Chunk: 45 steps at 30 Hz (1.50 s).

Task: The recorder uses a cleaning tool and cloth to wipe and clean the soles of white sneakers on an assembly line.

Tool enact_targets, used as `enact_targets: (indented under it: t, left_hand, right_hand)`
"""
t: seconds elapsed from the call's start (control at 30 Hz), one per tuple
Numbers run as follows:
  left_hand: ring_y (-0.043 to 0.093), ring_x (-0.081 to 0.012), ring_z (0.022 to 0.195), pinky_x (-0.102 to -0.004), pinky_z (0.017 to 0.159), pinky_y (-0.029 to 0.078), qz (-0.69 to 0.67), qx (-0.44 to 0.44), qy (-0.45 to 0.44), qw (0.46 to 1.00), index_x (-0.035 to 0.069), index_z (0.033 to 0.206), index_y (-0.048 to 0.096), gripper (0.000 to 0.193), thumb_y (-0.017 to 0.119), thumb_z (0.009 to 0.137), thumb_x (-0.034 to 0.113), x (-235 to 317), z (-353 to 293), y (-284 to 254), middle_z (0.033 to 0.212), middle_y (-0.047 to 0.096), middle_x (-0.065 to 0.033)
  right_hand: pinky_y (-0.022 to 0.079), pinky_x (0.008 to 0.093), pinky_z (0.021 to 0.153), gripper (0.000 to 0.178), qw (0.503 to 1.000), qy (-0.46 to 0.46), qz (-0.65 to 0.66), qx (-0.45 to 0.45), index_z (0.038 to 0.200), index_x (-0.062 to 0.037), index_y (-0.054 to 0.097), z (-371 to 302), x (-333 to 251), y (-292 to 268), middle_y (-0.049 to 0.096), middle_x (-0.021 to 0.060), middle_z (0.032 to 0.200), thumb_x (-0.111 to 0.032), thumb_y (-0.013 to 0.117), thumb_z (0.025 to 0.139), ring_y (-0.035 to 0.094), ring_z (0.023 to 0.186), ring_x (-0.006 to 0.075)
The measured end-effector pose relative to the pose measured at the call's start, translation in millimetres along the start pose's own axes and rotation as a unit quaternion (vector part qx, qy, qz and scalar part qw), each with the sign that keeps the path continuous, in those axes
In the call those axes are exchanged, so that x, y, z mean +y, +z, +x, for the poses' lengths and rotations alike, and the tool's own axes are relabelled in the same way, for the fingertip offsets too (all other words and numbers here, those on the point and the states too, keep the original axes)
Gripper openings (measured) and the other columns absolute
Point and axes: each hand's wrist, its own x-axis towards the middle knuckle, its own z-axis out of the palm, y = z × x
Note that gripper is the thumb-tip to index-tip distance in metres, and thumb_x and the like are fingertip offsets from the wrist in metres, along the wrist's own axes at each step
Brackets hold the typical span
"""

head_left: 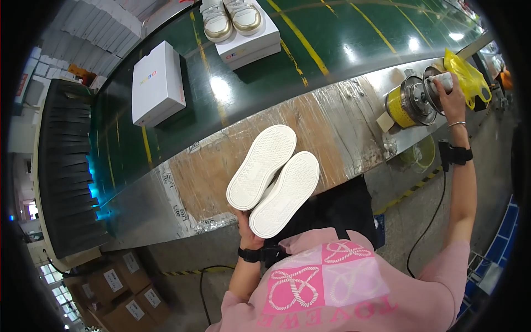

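My left hand [250, 235] is closed on a pair of shoes [274, 180], held at the near edge of the workbench with their white soles facing up. Most of its fingers are hidden beneath them. Far to the right, my right hand [453, 97] grips a whitish wadded cloth [441, 83]. It is at a round metal lid or dish [430, 91] beside the open top of a yellow metal can [404, 105]. Whether the cloth touches the metal, I cannot tell.
Beyond the wrapped-cardboard bench top [326, 127] runs a green conveyor belt [310, 33]. On it are a white shoebox [157, 83] and another box [251, 47] bearing white-and-gold shoes [232, 22]. A yellow plastic bag [467, 77] lies past my right hand. Cartons [119, 282] stand lower left.
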Motion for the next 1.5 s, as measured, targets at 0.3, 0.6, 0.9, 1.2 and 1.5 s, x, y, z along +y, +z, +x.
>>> enact_targets:
  t: [0.3,0.6,0.9,1.2,1.5]
  left_hand:
    - [0.050,-0.0274,0.127,-0.0397,0.103,0.048,0.020,0.000,-0.002,1.000,0.007,0.146,0.035,0.074,0.040,0.096,0.061,0.8,2.2,-5.0,0.145,0.043,-0.0134]
    - [0.059,-0.0335,0.117,-0.0477,0.092,0.055,-0.052,0.046,-0.002,0.998,0.007,0.137,0.048,0.066,0.045,0.095,0.057,-0.3,3.5,-15.8,0.135,0.054,-0.0173]
    - [0.051,-0.0274,0.126,-0.0388,0.101,0.049,-0.003,-0.002,-0.022,1.000,0.008,0.146,0.036,0.076,0.040,0.095,0.064,3.0,-1.2,-10.1,0.145,0.044,-0.0129]
    - [0.050,-0.0257,0.127,-0.0371,0.102,0.048,0.077,0.033,0.019,0.996,0.008,0.147,0.033,0.077,0.037,0.095,0.064,-4.4,-1.8,-25.9,0.145,0.043,-0.0124]
    - [0.047,-0.0261,0.129,-0.0393,0.105,0.044,0.063,0.037,-0.030,0.997,0.008,0.148,0.032,0.081,0.036,0.094,0.068,1.1,-3.9,-3.5,0.146,0.041,-0.0120]
  right_hand:
    - [0.052,0.0417,0.077,0.050,1.000,0.019,-0.002,-0.014,0.119,-0.0052,0.057,-8.7,-14.8,3.5,0.068,0.0214,0.097,-0.039,0.072,0.085,0.068,0.089,0.0367]
    - [0.052,0.0399,0.079,0.046,1.000,0.013,-0.017,0.006,0.119,-0.0064,0.057,-6.7,-38.7,-10.7,0.067,0.0207,0.100,-0.037,0.070,0.087,0.067,0.092,0.0354]
    - [0.054,0.0325,0.079,0.033,0.909,-0.091,0.388,-0.124,0.112,-0.0059,0.060,-117.7,-250.0,31.3,0.068,0.0100,0.101,-0.012,0.075,0.083,0.068,0.090,0.0205]
    - [0.053,0.0375,0.076,0.042,0.787,-0.213,0.506,-0.283,0.114,-0.0065,0.056,-172.1,-346.4,86.2,0.064,0.0155,0.100,-0.023,0.076,0.081,0.066,0.088,0.0328]
    - [0.053,0.0389,0.081,0.035,0.813,-0.226,0.457,-0.282,0.108,-0.0050,0.058,-178.5,-367.6,72.5,0.066,0.0143,0.101,-0.021,0.074,0.081,0.065,0.093,0.0319]
